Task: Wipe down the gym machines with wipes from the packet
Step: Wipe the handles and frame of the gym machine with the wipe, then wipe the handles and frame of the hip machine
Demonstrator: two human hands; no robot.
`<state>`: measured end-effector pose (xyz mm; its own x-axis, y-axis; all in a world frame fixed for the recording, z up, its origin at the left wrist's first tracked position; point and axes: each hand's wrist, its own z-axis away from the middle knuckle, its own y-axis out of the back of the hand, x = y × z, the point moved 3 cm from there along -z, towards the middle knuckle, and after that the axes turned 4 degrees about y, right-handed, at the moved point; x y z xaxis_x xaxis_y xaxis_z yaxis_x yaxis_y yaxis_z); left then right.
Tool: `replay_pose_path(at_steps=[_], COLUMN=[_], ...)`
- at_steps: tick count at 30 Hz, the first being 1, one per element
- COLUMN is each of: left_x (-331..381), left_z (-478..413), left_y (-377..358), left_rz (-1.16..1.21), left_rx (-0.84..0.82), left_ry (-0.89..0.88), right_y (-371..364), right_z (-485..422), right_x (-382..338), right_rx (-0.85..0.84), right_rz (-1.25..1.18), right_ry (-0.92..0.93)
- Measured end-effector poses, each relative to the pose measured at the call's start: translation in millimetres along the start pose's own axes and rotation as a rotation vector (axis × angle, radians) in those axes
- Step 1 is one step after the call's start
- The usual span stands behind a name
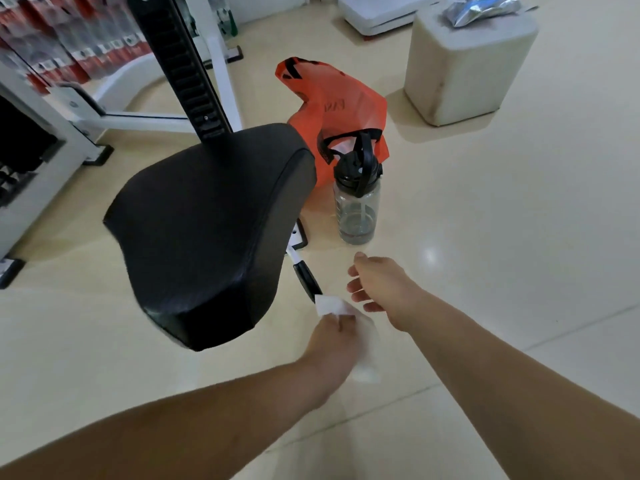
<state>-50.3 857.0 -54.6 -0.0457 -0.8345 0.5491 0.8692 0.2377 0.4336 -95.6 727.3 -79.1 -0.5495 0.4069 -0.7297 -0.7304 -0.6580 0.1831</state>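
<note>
A black padded seat (207, 223) of a white-framed gym machine fills the middle left. Under its right edge a black-handled lever (307, 278) sticks out. My left hand (332, 344) pinches a white wipe (334, 305) just below that handle's end; the wipe trails down past my wrist. My right hand (375, 284) hovers a little to the right of the wipe, fingers loosely curled, holding nothing. A silver-blue packet (481, 8) lies on a white stool at the far right top.
A clear water bottle (356, 199) with a black lid stands on the floor right of the seat, an orange bag (332, 98) behind it. The white stool (467, 64) stands at the back right. The machine's frame (145, 116) and weight stack are at the left.
</note>
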Motion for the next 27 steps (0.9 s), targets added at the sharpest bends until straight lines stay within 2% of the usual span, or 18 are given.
replay_pose_path(at_steps=[4,8,12,18,21,24,27], left_x=[25,84,166,293,335,356,364], left_z=[80,167,258,430,510,564,600], left_y=[1,17,66,164,209,240,254], left_rz=[0.144,0.178,0.225,0.16,0.251,0.385,0.403], left_rx=[-0.136,-0.184,-0.146,-0.271,-0.206,-0.088,-0.104], left_ry=[0.026,-0.131,-0.267,-0.374,-0.373,-0.233,-0.185], right_y=[35,78,123,164,175,178,175], right_z=[70,156,250,421,504,571,620], right_x=[-24,-70,-150,-295,-359,-401,-421], right_rx=[0.07,-0.026,-0.127,-0.204,-0.111,0.063,0.14], right_rz=[-0.109,-0.079,-0.177,-0.232,-0.192,-0.171,-0.167], right_ry=[-0.077,-0.169,-0.142,-0.044,0.026,0.104,0.127])
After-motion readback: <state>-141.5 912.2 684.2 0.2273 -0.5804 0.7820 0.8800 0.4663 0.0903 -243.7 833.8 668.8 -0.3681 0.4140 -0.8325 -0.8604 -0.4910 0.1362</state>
